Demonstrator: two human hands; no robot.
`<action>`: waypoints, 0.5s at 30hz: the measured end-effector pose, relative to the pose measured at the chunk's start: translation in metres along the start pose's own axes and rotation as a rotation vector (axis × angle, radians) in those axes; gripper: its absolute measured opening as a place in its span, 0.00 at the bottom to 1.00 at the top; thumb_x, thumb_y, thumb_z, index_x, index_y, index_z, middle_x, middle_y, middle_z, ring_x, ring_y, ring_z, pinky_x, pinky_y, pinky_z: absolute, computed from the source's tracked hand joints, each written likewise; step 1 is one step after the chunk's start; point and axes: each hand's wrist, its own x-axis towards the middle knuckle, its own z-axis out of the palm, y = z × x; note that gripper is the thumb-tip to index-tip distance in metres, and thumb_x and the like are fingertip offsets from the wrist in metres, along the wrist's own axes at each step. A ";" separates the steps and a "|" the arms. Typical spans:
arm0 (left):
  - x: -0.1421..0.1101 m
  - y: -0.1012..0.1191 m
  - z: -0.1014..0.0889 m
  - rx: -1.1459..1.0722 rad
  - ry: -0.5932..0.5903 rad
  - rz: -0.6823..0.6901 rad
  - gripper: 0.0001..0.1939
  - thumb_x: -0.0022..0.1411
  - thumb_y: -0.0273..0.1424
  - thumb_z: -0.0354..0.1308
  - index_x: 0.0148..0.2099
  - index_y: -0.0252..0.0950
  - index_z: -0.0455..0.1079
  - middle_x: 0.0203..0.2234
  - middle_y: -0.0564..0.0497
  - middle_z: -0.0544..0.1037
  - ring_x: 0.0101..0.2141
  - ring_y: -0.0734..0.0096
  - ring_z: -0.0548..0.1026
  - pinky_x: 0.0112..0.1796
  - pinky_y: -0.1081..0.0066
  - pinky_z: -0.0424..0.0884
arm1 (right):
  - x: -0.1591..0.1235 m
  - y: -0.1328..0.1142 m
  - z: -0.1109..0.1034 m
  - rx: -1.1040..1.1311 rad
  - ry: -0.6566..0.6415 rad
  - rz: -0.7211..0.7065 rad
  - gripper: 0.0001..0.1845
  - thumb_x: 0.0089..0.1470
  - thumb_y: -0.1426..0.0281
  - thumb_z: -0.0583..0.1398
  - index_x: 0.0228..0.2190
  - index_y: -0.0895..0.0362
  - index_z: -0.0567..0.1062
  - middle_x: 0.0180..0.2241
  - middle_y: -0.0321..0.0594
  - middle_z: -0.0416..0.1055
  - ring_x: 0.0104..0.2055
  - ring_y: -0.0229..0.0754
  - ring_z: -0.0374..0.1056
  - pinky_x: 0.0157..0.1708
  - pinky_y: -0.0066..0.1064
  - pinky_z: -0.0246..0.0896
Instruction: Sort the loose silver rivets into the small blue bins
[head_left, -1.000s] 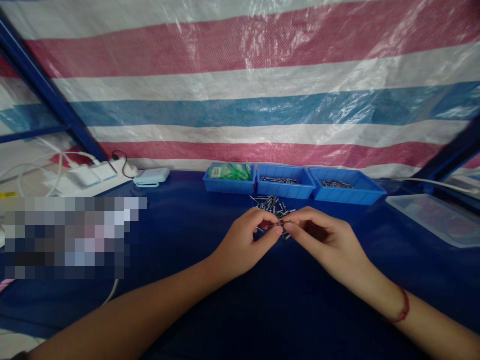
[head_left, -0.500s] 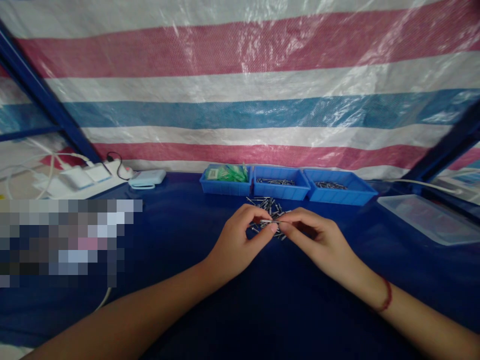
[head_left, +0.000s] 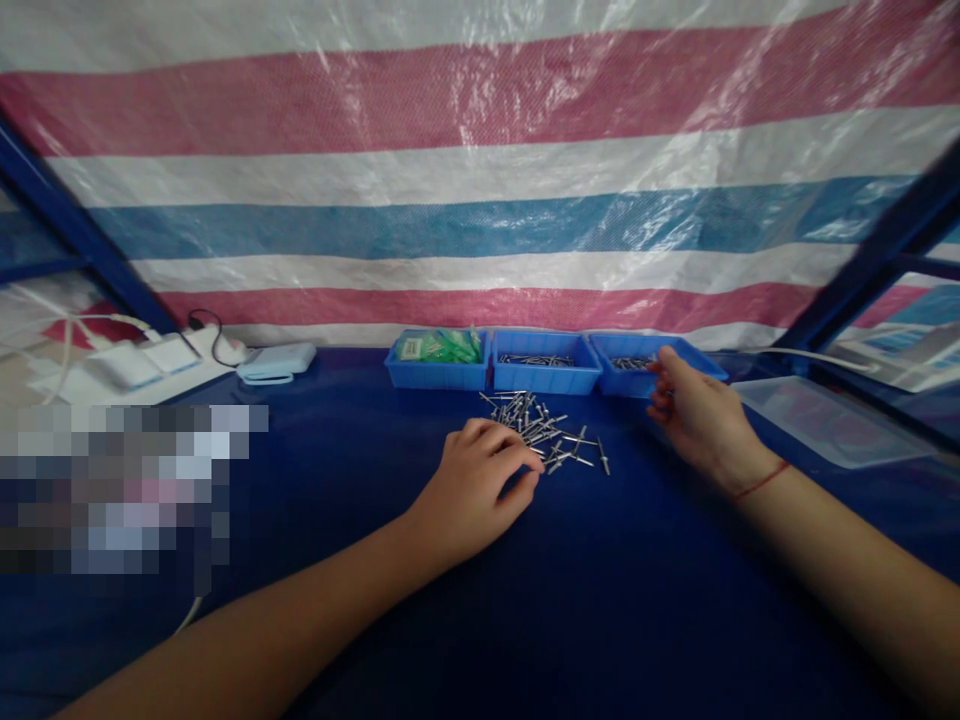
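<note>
A loose pile of silver blind rivets [head_left: 525, 415] lies on the dark blue table, with a few spread to its right. My left hand [head_left: 480, 485] rests at the near left edge of the pile, fingers loosely bent and the thumb a little apart from the forefinger; no rivet shows between them. Over the near edge of the right blue bin [head_left: 619, 380], which has small metal pieces inside, my right hand [head_left: 701, 415] is raised with its fingers curled in. Whatever its fingertips hold, if anything, is hidden and blurred.
The middle blue bin [head_left: 546, 378] contains more rivets; the left blue bin [head_left: 437, 375] holds green packets [head_left: 454, 346]. A clear plastic lid or tray [head_left: 832, 420] lies at the right. A white power strip [head_left: 157, 360] and a pale blue device [head_left: 276, 362] are on the left.
Both hands were together over the pile, pinching one rivet between them. My right hand has moved right and back to the right bin; my left has stayed by the pile and loosened.
</note>
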 end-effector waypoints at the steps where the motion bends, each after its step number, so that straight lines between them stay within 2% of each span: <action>1: 0.000 0.000 0.000 0.035 -0.014 0.031 0.08 0.62 0.29 0.53 0.40 0.41 0.72 0.40 0.51 0.75 0.46 0.61 0.65 0.44 0.59 0.60 | -0.002 0.000 0.001 -0.001 -0.014 0.007 0.13 0.42 0.61 0.65 0.19 0.56 0.71 0.15 0.30 0.56 0.15 0.30 0.50 0.10 0.24 0.45; 6: -0.001 -0.001 0.002 0.140 -0.066 0.134 0.12 0.65 0.29 0.49 0.46 0.42 0.71 0.46 0.52 0.74 0.49 0.62 0.63 0.46 0.58 0.56 | -0.024 0.002 0.012 -0.010 -0.136 0.029 0.12 0.45 0.61 0.62 0.19 0.56 0.72 0.16 0.30 0.56 0.15 0.29 0.51 0.12 0.24 0.47; 11: -0.001 0.000 0.003 0.186 -0.096 0.137 0.11 0.65 0.28 0.50 0.44 0.41 0.72 0.43 0.54 0.77 0.47 0.63 0.66 0.46 0.57 0.51 | -0.041 0.008 0.018 -0.052 -0.233 0.030 0.15 0.44 0.59 0.63 0.19 0.59 0.72 0.16 0.30 0.57 0.17 0.28 0.51 0.15 0.23 0.47; 15: 0.001 0.001 -0.004 0.204 -0.084 0.133 0.10 0.65 0.29 0.50 0.42 0.42 0.72 0.39 0.55 0.78 0.46 0.64 0.67 0.45 0.59 0.51 | -0.051 0.012 0.019 -0.196 -0.325 -0.042 0.18 0.45 0.56 0.62 0.21 0.59 0.73 0.16 0.31 0.59 0.18 0.30 0.53 0.18 0.24 0.48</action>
